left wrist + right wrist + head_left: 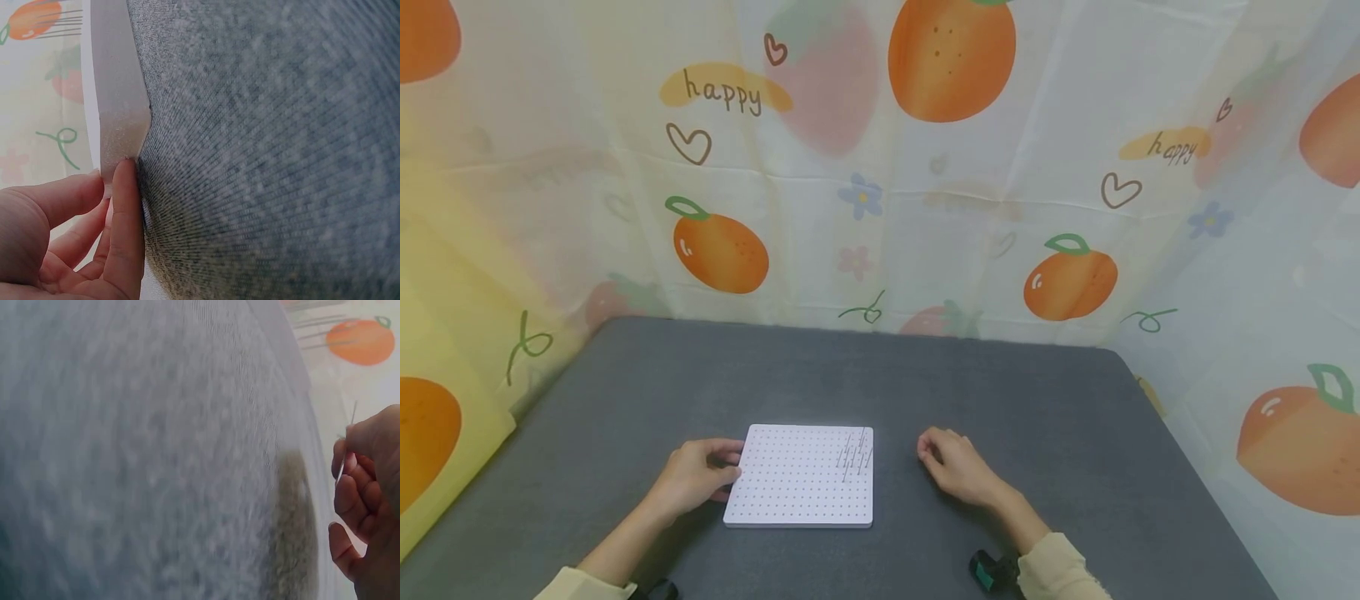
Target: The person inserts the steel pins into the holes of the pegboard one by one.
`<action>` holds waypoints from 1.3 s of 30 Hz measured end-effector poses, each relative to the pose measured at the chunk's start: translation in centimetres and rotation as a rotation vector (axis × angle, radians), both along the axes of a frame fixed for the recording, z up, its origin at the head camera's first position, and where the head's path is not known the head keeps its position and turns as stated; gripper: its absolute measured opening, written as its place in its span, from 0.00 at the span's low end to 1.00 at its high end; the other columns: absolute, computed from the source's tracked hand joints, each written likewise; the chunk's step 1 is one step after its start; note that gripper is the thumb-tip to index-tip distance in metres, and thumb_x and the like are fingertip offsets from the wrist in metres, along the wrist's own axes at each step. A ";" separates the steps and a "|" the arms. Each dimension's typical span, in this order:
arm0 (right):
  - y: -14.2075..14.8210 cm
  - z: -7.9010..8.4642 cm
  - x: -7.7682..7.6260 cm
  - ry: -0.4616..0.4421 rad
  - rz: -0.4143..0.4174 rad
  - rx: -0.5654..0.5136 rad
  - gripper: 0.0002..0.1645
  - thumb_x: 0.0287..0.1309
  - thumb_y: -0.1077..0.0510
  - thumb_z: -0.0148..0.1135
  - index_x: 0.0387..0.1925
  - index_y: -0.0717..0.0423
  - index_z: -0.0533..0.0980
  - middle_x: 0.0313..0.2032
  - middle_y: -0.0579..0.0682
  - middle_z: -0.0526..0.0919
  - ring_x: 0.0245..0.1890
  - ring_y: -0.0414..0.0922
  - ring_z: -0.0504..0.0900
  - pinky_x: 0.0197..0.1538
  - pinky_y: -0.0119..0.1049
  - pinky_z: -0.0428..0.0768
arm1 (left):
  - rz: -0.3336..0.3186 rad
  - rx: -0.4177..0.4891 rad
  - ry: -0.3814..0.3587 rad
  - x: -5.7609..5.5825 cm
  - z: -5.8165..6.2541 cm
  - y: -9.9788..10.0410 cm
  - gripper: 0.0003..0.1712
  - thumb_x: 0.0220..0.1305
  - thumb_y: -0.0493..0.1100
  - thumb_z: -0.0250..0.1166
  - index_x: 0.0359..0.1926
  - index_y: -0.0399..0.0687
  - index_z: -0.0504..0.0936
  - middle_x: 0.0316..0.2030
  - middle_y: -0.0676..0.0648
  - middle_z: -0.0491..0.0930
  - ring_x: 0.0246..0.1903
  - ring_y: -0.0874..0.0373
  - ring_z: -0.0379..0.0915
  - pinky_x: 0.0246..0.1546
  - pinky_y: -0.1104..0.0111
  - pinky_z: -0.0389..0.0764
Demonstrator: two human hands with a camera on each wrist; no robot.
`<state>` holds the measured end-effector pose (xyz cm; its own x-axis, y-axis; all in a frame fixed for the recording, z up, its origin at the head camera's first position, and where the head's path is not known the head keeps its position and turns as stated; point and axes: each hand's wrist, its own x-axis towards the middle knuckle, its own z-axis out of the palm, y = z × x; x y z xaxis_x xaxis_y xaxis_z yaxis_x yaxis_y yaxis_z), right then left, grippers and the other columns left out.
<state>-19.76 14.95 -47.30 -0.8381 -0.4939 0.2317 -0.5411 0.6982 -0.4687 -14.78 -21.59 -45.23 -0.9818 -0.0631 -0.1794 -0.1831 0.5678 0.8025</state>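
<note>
A white square board (pixel 790 492) with rows of small holes lies flat on the grey table. Several thin metal pins (pixel 846 472) stand up from its far right part. At the board's left edge, my left hand (pixel 688 479) pinches the side between thumb and fingers. My right hand (pixel 955 467) is off to the board's right, apart from it, with its fingers curled. The right wrist view shows a slim metal pin (pixel 354 411) pinched between that hand's thumb and index finger, its two ends sticking out.
The grey table (pixel 1000 383) stretches out around the board on all sides. Behind it and along both sides hangs a pale curtain (pixel 925 250) printed with oranges. Dark wrist devices (pixel 988 571) sit by the cream sleeves (pixel 1056 567).
</note>
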 end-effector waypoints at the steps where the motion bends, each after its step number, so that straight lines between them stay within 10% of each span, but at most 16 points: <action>1: -0.1 0.1 0.1 0.004 0.002 -0.009 0.04 0.58 0.61 0.57 0.29 0.49 0.72 0.23 0.37 0.68 0.26 0.34 0.64 0.32 0.28 0.63 | 0.004 0.001 -0.002 0.0 0.0 0.0 0.23 0.52 0.29 0.62 0.52 0.32 0.75 0.39 0.39 0.79 0.30 0.56 0.78 0.23 0.66 0.84; 39: -4.9 1.6 2.4 0.035 0.074 -0.210 0.04 0.51 0.59 0.65 0.28 0.46 0.77 0.23 0.35 0.73 0.24 0.35 0.71 0.27 0.22 0.69 | -0.007 0.000 -0.002 -0.1 0.0 -0.1 0.23 0.52 0.30 0.62 0.52 0.32 0.75 0.40 0.39 0.79 0.31 0.56 0.78 0.23 0.66 0.84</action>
<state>-17.34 10.07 -45.71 -0.7911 -0.4913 0.3643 -0.6055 0.5450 -0.5799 -14.87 -21.65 -45.26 -0.9818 -0.0559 -0.1814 -0.1806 0.5692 0.8021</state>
